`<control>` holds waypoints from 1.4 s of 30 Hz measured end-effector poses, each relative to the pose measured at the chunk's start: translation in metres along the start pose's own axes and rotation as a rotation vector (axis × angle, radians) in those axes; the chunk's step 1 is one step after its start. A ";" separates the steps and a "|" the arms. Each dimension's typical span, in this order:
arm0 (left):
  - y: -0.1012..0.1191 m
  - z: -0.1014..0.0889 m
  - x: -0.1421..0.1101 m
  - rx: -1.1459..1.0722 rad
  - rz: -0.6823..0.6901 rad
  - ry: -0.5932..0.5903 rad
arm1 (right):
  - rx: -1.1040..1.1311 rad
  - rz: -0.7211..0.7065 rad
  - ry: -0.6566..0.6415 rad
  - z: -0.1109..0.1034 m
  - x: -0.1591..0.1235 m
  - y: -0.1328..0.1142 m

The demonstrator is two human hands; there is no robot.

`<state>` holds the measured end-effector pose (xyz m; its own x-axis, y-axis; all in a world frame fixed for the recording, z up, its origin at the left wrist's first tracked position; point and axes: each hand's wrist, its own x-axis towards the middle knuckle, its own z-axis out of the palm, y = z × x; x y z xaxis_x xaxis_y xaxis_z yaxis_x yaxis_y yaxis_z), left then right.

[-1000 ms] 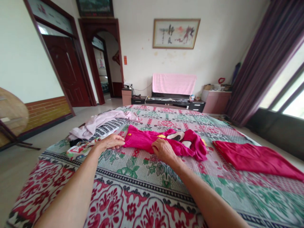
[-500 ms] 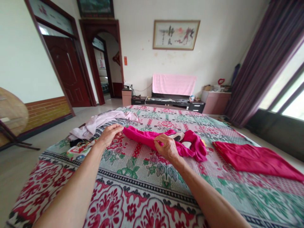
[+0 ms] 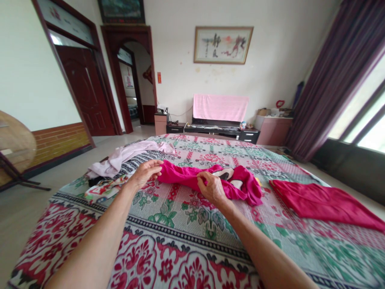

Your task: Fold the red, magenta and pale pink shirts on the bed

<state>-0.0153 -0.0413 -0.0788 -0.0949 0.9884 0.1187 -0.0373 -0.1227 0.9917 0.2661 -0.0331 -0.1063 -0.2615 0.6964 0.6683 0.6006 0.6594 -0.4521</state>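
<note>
Two hands: left hand (image 3: 147, 173) grip closed on left end of one magenta garment (image 3: 180, 173), right hand (image 3: 212, 188) grip closed on its middle. Garment on patterned cloth (image 3: 180, 212), between one folded red garment (image 3: 325, 200) and pile (image 3: 120, 164).

We count two hands, one left hand (image 3: 147, 172) and one right hand (image 3: 212, 188). On the one patterned spread (image 3: 162, 245) we see one magenta garment (image 3: 179, 173), one folded red cloth (image 3: 327, 204), one pale pink cloth (image 3: 120, 158), one striped cloth (image 3: 135, 162) and one multicoloured cloth (image 3: 104, 191). Beyond, we find one pink towel (image 3: 221, 106), one calligraphy picture (image 3: 223, 45), one dark picture (image 3: 122, 10), one figurine (image 3: 242, 125), one red heart shape (image 3: 280, 104) and one round board (image 3: 16, 140).
</note>
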 end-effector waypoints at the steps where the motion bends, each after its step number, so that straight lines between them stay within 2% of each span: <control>1: 0.001 0.001 -0.001 -0.006 -0.002 -0.009 | -0.001 0.003 0.000 0.000 0.000 0.000; 5: 0.002 0.003 -0.001 0.023 -0.012 -0.009 | -0.012 0.030 0.002 -0.001 0.000 0.001; 10: -0.006 -0.001 0.006 0.179 0.029 -0.007 | -0.029 0.053 -0.003 -0.001 0.000 0.003; 15: -0.014 -0.008 0.014 0.424 0.132 0.021 | -0.030 0.037 -0.023 0.001 0.000 0.007; 21: -0.012 -0.006 0.013 0.668 0.275 0.116 | 0.042 -0.031 -0.076 0.002 0.000 0.007; 24: -0.009 -0.005 0.012 0.679 0.284 0.157 | 0.079 -0.084 -0.109 0.003 0.001 0.008; 29: -0.003 0.001 0.007 0.632 0.189 0.183 | 0.079 -0.164 -0.186 0.003 0.001 0.009; 34: 0.004 0.010 0.004 0.294 0.055 0.122 | 0.163 -0.199 -0.258 0.003 0.000 -0.005; 36: 0.007 0.010 0.007 0.137 0.091 0.189 | 0.253 -0.152 -0.246 0.003 0.001 -0.014; 39: 0.011 0.003 0.014 -0.039 0.227 0.468 | 0.351 -0.117 -0.263 -0.001 0.007 -0.022; 41: 0.011 -0.003 0.018 -0.095 0.262 0.637 | 0.335 -0.117 -0.265 -0.011 0.014 -0.021; 42: 0.010 -0.006 0.019 -0.101 0.254 0.684 | 0.291 -0.104 -0.265 -0.020 0.018 -0.019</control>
<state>-0.0231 -0.0241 -0.0672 -0.7111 0.6555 0.2543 -0.0204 -0.3807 0.9245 0.2651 -0.0383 -0.0741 -0.5177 0.6458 0.5611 0.3315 0.7561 -0.5643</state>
